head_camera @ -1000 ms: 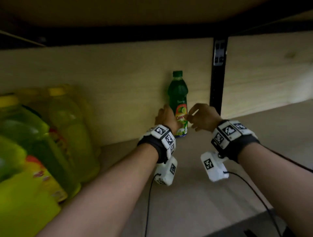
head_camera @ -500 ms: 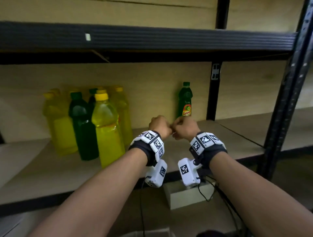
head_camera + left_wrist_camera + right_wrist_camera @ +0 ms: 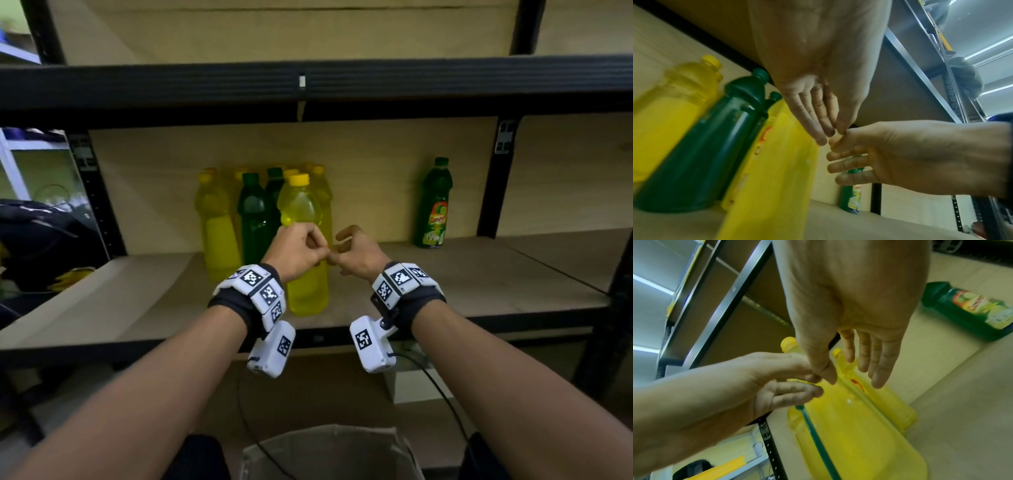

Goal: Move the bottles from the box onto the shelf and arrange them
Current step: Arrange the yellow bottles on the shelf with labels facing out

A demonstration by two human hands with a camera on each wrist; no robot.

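Both hands empty, left hand (image 3: 297, 247) and right hand (image 3: 356, 255) loosely curled, fingertips touching; box (image 3: 329, 452) directly below them, equally near.

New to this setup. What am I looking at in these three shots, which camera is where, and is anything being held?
No robot here: a person works with bare hands, and the white tagged blocks on the wrists are cameras and tracking markers.

The wide shot comes from a camera on the head. It shows the left hand and right hand meeting fingertip to fingertip in front of the shelf. The other two shots come from the wrist cameras, looking along each hand.

On the shelf stands a cluster of yellow and green bottles, and a lone green bottle stands apart to the right by the upright post. A cardboard box sits below.

Neither hand holds a bottle. The fingers are loosely curled and only touch each other.
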